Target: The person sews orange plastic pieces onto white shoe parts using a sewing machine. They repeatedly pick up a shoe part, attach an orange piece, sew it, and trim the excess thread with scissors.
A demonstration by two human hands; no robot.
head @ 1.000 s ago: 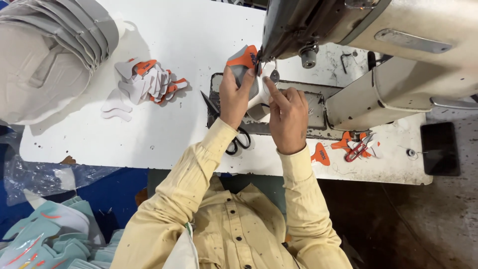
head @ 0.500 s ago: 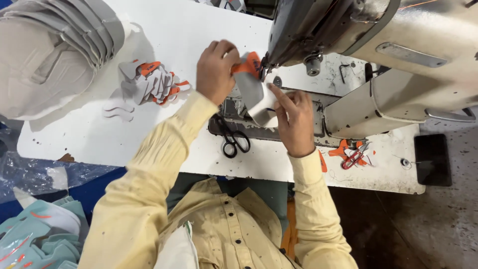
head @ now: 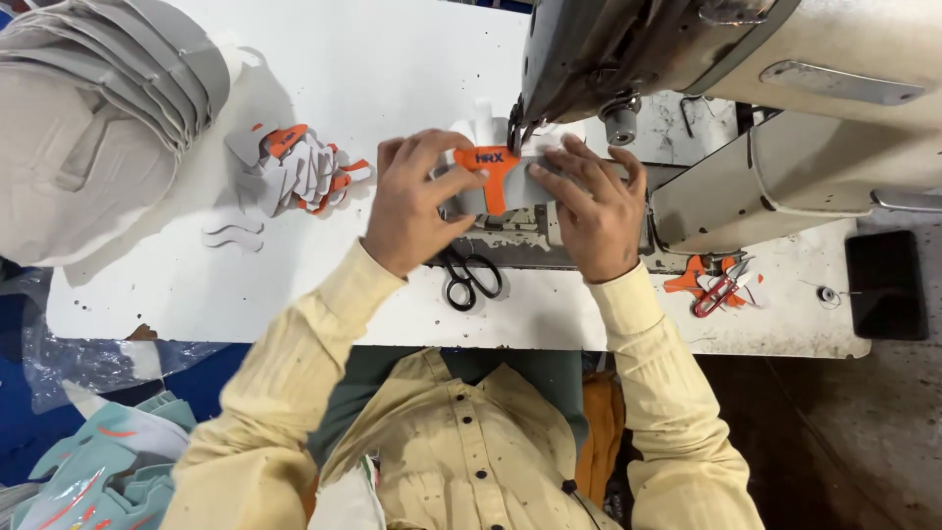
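Both hands are working at the needle end of the sewing machine [head: 746, 108]. Left hand [head: 412, 211] is lying curled over the left part of a grey and orange shoe piece [head: 496, 182], fingers bent and pinching its edge, thumb pressing near the orange patch. Right hand [head: 594, 211] is lying flatter, fingers spread only a little, pressing the right part of the same piece down onto the machine bed. I am holding the piece between the two hands, just under the machine head; the needle itself is too dark to make out.

Just below my left wrist, black scissors [head: 469, 278] are lying on the white table [head: 373, 69], handles toward me. Farther left, a loose pile of grey and orange cut pieces [head: 294, 169] is sitting near two wavy grey strips [head: 234, 236]. At the far left corner, a tall stack of grey shoe uppers [head: 93, 128] is leaning over the table edge. To the right of my right forearm, small red thread snips [head: 719, 287] are resting on orange scraps. Pale teal pieces [head: 98, 466] are lying low at my left side, off the table.
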